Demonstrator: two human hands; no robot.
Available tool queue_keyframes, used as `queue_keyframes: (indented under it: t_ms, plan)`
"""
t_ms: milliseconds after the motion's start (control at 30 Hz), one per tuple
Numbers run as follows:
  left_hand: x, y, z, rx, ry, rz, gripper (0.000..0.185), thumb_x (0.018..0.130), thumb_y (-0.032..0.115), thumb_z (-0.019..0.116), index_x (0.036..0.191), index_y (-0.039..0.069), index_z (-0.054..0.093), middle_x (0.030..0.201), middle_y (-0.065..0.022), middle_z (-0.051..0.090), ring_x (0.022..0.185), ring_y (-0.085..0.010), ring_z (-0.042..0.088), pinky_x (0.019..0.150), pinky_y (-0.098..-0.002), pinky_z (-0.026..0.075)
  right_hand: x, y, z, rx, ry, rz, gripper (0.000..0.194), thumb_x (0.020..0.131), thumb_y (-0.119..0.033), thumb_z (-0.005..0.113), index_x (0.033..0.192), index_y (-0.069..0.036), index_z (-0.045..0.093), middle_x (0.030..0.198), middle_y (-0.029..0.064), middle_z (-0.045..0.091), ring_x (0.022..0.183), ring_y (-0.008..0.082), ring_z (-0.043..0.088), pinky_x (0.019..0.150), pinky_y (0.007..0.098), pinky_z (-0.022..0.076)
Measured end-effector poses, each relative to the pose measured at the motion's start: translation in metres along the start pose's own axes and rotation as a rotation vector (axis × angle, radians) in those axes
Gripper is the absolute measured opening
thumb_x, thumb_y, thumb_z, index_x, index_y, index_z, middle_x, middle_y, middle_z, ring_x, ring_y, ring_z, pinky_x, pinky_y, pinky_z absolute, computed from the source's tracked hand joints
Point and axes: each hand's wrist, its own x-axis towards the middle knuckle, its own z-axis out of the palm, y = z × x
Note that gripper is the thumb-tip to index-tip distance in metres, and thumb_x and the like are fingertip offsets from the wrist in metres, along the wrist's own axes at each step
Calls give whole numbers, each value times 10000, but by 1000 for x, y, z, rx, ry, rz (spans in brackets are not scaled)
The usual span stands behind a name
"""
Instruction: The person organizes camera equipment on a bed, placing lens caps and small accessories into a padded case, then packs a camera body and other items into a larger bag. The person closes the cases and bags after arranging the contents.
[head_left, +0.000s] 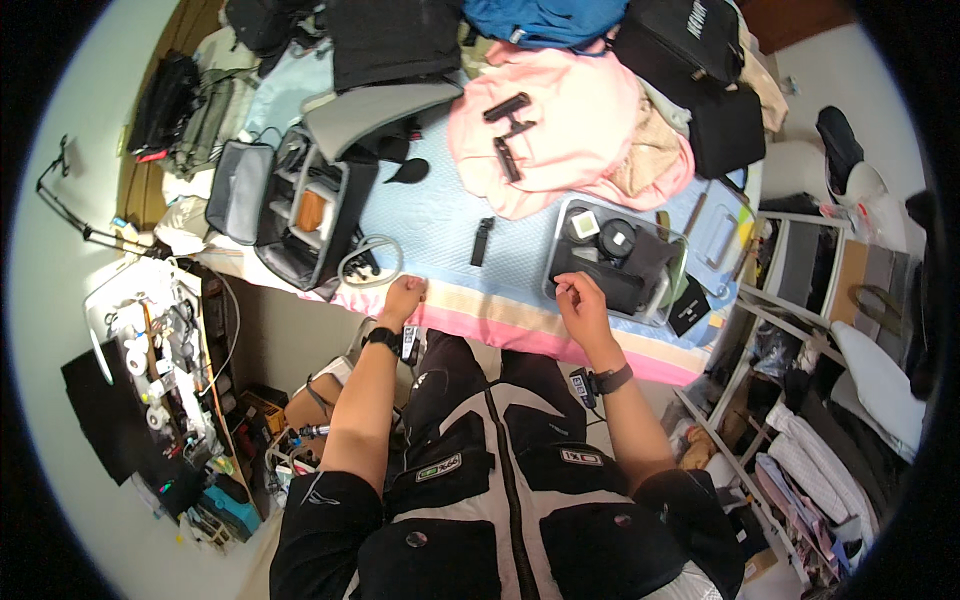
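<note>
My left hand (405, 295) is curled into a fist at the bed's front edge, with nothing visible in it. Just beyond it lies a coiled grey cable (399, 255). My right hand (583, 307) hovers over the near left side of a clear plastic box (551, 259), its fingers curled and nothing seen between them. Inside the box are a round black lens-like item (617, 238), a small item with a pale square top (583, 224) and a black pouch (611, 283). Between my hands, farther back, a slim black device (482, 241) rests on the blue quilted bed cover (442, 225).
To the left stands an open padded camera bag (330, 225) with dividers. Black handheld mounts (510, 112) lie on a pink cloth (555, 82). Bags, including a blue backpack (547, 19), line the back. Shelving (795, 330) borders the right, a cluttered desk (161, 360) the left.
</note>
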Motion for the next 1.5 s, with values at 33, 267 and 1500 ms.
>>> queue_keyframes:
  t_ms: [33,267,1500]
  plan:
    - [-12,-5,-19,-81,37,-42,216,891,157,651,972,-42,632,843,-85,689,665,-160,649,617,-278,532,7,-2,11,6,-25,-26,143,864,34,622,1005,11,637,816,71,559,610,132,481,560,265,400]
    - [-58,-32,-152,-276,266,-55,186,931,131,609,1046,-9,649,827,-60,694,705,-129,670,602,-239,509,59,-17,98,35,-322,25,146,894,-91,657,1010,-2,662,824,73,648,682,134,578,626,279,472]
    - [112,45,-333,115,202,365,379,886,256,662,1169,4,647,743,-263,652,705,-432,648,667,-457,498,105,-121,284,299,583,298,309,946,-218,685,1154,-11,589,1043,52,636,886,108,602,726,277,540]
